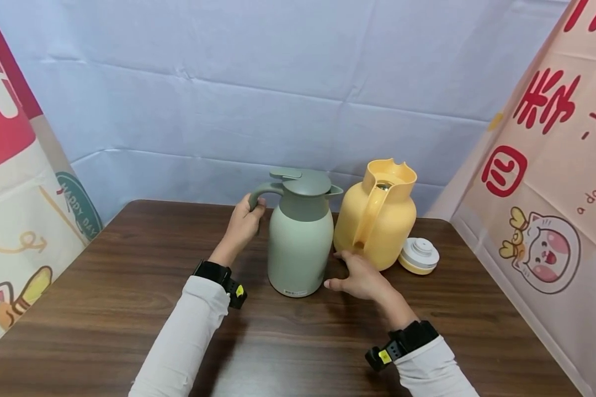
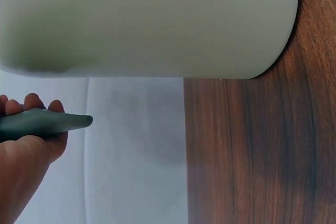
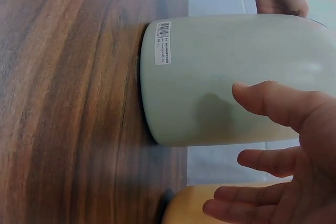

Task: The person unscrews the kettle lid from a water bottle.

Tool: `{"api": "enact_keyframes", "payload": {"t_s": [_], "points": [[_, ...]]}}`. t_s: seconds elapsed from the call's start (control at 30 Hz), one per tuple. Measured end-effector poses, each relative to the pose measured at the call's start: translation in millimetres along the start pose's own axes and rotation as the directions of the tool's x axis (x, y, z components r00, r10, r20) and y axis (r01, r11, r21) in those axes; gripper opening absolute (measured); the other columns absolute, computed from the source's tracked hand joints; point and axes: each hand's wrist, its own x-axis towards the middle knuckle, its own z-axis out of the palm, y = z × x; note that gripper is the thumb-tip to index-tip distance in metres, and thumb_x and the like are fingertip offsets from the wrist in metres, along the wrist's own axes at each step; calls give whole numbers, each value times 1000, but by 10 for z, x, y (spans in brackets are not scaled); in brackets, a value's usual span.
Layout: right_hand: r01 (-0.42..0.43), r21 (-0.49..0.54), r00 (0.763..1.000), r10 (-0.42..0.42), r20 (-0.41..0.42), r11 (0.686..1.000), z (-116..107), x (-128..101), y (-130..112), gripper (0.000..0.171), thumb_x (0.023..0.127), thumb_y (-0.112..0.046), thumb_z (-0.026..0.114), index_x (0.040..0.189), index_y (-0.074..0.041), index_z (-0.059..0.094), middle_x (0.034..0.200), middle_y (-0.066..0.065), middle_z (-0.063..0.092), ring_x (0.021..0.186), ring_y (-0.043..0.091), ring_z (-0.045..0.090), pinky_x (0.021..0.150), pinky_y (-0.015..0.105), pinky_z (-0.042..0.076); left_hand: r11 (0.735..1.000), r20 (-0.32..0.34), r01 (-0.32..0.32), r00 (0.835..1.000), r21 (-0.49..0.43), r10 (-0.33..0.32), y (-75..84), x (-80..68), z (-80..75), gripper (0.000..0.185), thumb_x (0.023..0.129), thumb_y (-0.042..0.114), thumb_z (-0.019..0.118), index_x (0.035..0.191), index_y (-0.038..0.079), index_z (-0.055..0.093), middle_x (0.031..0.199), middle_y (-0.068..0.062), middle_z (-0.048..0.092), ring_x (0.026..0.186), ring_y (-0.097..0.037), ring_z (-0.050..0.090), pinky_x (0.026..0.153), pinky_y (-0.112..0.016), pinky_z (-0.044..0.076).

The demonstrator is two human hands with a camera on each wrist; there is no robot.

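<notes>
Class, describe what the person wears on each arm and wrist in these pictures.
Both arms wear long white sleeves: the left sleeve and the right sleeve. Each wrist carries a black strap: the left wrist strap and the right wrist strap, each with a small yellow mark. Both hands are bare.

Left hand (image 1: 241, 225) curled tight, right hand (image 1: 360, 278) loosely spread

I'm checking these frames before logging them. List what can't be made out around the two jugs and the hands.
- Green jug: label print near its base is too small to read in the head and right wrist views.
- Yellow jug: contents hidden by its wall; right wrist view crops it at the bottom edge.
- Left hand: left wrist view cuts it at the edge.
- Right hand: contact with either jug is unclear.
</notes>
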Motion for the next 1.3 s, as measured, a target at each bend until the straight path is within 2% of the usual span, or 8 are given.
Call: {"api": "enact_keyframes", "payload": {"t_s": [0.23,0.33,0.47,0.6,0.73,0.97,1.07,1.3], "points": [[28,31,996,-25,-88,999,-2,-23,31,56,81,-26,72,124,4,51,118,23,54,109,37,50,89,47,40,998,-65,-29,998,-57,26,-40,20,27,33,101,15,39,71,3,36,56,-4,29,46,-15,21,50,-30,26],[30,22,995,-28,-97,999,0,-33,32,54,81,-26,72,123,4,52,117,21,55,107,37,51,88,47,40,997,-81,-37,996,-71,31,-43,24,42,35,100,15,40,67,6,34,52,-1,27,44,-13,21,49,-29,26],[41,32,995,-37,-92,999,16,-61,21,52,81,-24,73,122,3,54,116,19,56,105,36,52,87,47,41,995,-86,-22,996,-100,13,-47,16,40,38,100,12,41,64,8,32,50,-2,28,44,-14,24,50,-30,29],[49,63,995,-44,-84,997,4,-113,3,51,81,-23,72,122,3,54,117,17,57,106,36,53,87,46,42,989,-80,12,997,-148,-24,-157,40,33,39,99,12,44,62,8,32,50,-3,28,45,-16,28,50,-31,29],[50,74,995,-43,-89,996,-55,-185,-27,51,82,-25,71,122,1,54,118,15,56,106,35,52,87,46,41,987,-84,27,996,-159,-41,-252,26,44,37,99,17,45,65,8,34,51,-4,28,45,-17,27,49,-32,27],[48,108,992,-35,-119,993,-211,-387,-89,56,83,-31,71,126,-2,51,122,15,55,110,35,52,87,47,43,989,-130,27,990,-143,-46,-207,-155,72,36,97,17,47,65,6,35,50,-6,30,44,-17,24,50,-30,26],[77,105,989,-63,-137,991,-288,-458,-123,57,83,-33,70,127,-2,50,124,16,54,111,36,51,86,49,43,990,-141,25,989,-141,-45,-175,-230,68,37,97,15,48,63,7,35,51,-7,32,45,-18,25,51,-30,27],[140,58,976,-128,-175,988,-443,-560,-262,56,83,-33,71,127,-4,51,124,12,55,109,33,52,84,49,43,988,-118,55,990,-143,-72,-94,-368,70,39,97,17,50,62,8,36,51,-8,33,45,-18,27,50,-30,28]]}}
